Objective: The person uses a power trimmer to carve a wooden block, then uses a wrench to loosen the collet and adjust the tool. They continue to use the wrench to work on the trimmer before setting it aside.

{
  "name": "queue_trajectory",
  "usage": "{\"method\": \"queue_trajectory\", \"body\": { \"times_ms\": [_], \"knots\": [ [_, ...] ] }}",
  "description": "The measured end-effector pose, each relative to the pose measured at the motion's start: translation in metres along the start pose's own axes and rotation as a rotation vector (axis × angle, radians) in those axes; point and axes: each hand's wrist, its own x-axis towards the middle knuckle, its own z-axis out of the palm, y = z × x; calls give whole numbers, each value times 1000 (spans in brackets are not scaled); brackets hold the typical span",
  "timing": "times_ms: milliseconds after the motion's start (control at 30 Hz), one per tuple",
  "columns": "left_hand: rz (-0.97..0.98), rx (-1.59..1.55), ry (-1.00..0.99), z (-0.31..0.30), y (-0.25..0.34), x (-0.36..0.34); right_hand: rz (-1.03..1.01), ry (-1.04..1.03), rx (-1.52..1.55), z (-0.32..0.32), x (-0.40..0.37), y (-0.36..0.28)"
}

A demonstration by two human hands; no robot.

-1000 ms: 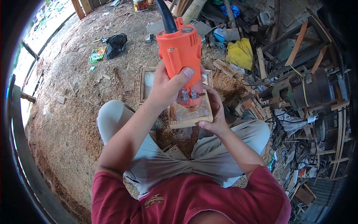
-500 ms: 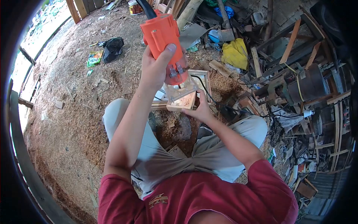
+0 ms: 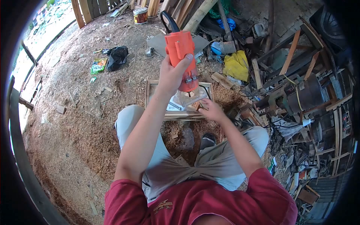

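**Left hand grips an orange router above a wooden frame**

In the head view, the left hand (image 3: 172, 75) has its fingers clamped around the orange router (image 3: 180, 47), thumb lying across the front of the body. The tool is held nearly upright, its black cord (image 3: 172, 23) rising from the top and its clear base (image 3: 187, 99) at the lower end. The base is above the wooden frame (image 3: 183, 117), overlapping it in the view; whether the two touch, I cannot tell.

The right hand (image 3: 213, 111) is just beside the base's right edge, thumb and fingers apart. Contact with the base is too unclear to tell.

The frame lies on the ground (image 3: 75, 142) in front of the person's bent legs, among scattered wood shavings. A shoe (image 3: 207, 141) shows between the legs. Beyond the frame, to the left, a black plastic bag (image 3: 117, 58) lies beside a green-and-yellow packet (image 3: 98, 65). A yellow cloth or bag (image 3: 236, 65) lies to the right, and a tin (image 3: 140, 15) stands farther off, near leaning boards (image 3: 180, 15).
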Motion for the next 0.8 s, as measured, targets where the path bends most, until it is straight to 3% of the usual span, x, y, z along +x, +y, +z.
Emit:
{"method": "queue_trajectory", "body": {
  "times_ms": [100, 233, 333, 533, 600, 800],
  "knots": [
    [-41, 13, -36, 3, -4, -1, 238, -292, 103, -60, 1, -43],
    [-191, -48, -49, 11, -14, -4, 31, 46, 409, -96, -10, -100],
    [-200, -31, -43, 24, -24, -11, -35, -33, 462, -107, -19, -132],
    [-375, -108, -67, 41, -21, -34, -37, -153, 620, -80, -20, -109],
    [-383, -70, -53, 42, -23, -39, -6, -203, 798, -70, -21, -100],
    [-458, 112, -103, 17, -58, -49, 20, -177, 882, -56, -29, -97]
  ]
}}
